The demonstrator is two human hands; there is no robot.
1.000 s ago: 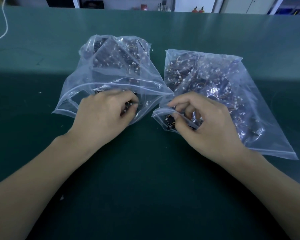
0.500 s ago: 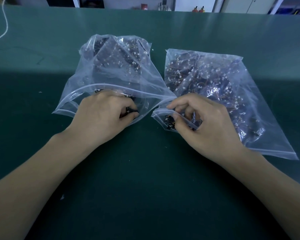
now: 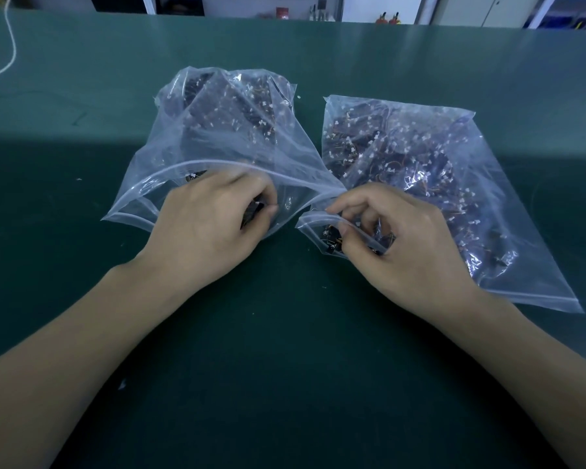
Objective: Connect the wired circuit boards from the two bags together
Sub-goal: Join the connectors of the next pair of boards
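Both hands are in the bags at once. The left hand [image 3: 214,228] is reaching into the wide-open mouth of the left bag [image 3: 230,130], fingers curled tight, and its grip is closed on a small dark circuit board [image 3: 252,211] pinched between thumb and fingertips. Beyond that grip, deeper in the bag, sits a heap of dark boards with little white connectors.

Over on the other side, the right hand [image 3: 406,245] is at the mouth of the right bag [image 3: 437,164]. Its thumb and fingers are curled round the plastic lip, and a dark board with thin wires [image 3: 330,238] sits just beside the thumb, at the bag's opening; whether the grip has that board or only the plastic, I cannot tell. More wired boards fill the bag behind the knuckles.

The two bags lie side by side on the green bench [image 3: 285,367], their near corners touching between the hands. A white cord [image 3: 9,49] trails far off past the left hand.
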